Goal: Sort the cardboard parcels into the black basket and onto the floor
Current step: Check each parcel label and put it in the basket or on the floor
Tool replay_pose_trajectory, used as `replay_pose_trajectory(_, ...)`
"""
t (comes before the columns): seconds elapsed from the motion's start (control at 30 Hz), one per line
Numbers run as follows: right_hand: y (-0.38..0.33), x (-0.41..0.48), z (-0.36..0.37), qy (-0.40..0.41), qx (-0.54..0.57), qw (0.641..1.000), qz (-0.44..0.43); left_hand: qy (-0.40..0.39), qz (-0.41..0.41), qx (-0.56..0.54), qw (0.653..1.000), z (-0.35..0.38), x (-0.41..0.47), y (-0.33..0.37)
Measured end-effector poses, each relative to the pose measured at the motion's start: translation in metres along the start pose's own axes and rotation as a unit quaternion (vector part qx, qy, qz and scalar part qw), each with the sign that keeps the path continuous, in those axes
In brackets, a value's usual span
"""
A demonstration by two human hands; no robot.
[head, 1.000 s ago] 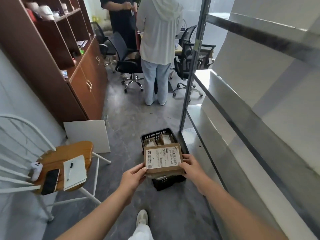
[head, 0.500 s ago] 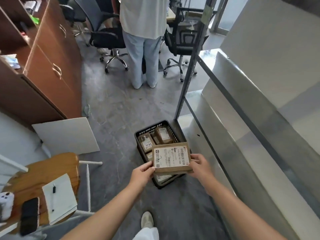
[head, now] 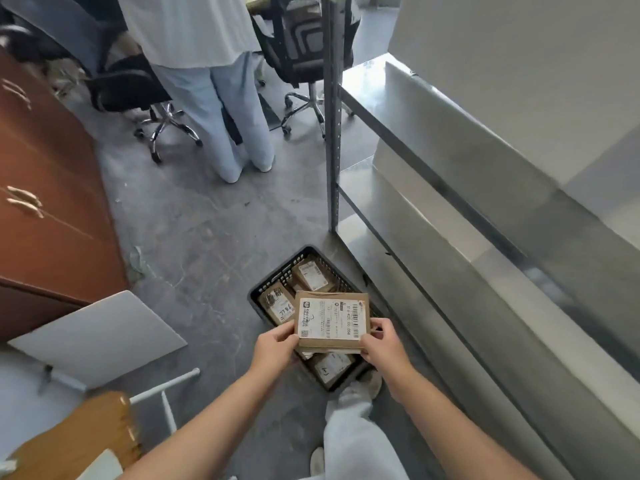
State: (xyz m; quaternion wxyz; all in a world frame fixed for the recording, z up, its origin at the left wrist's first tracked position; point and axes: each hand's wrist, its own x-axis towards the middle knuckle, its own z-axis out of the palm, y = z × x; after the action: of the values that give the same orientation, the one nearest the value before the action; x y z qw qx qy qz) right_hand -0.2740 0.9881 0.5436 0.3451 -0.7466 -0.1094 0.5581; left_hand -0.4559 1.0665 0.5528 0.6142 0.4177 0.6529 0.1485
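A flat cardboard parcel [head: 330,320] with a white barcode label hangs label-up just above the black basket [head: 277,271] on the grey floor. My left hand [head: 275,348] grips its left edge and my right hand [head: 382,344] grips its right edge. Inside the basket lie several smaller labelled parcels, among them one at the back [head: 310,273], one on the left [head: 277,304] and one at the front [head: 330,365], partly hidden by the held parcel.
A metal shelf rack [head: 334,133] stands right beside the basket. A brown cabinet [head: 45,202] lines the left wall, with a white board [head: 100,334] leaning below it. A wooden chair seat [head: 76,441] is near left. A person [head: 214,98] and office chairs stand ahead.
My view has tipped down and moved closer to the basket. The parcel in both hands has come lower over the basket's near half. My foot now shows at the basket's front corner.
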Motion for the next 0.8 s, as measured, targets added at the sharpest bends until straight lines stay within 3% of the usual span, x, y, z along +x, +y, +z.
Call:
replay_pose_trajectory(0.43,-0.013,0.160,0.003,0.006,0.065,0.988,0.140,0.000,-0.007,0.228,0.974,0.050,0.168,0.037)
replay_pose_trajectory(0.57,0.007,0.211,0.014,0.043,0.086,0.979,0.178,-0.001,0.011,0.270,0.963,0.074,0.216,0.020)
replay_pose_trajectory(0.8,0.074,0.295,0.045,0.112,0.122,0.958,0.236,-0.087,0.005,0.388,0.917,0.108,0.329,-0.040)
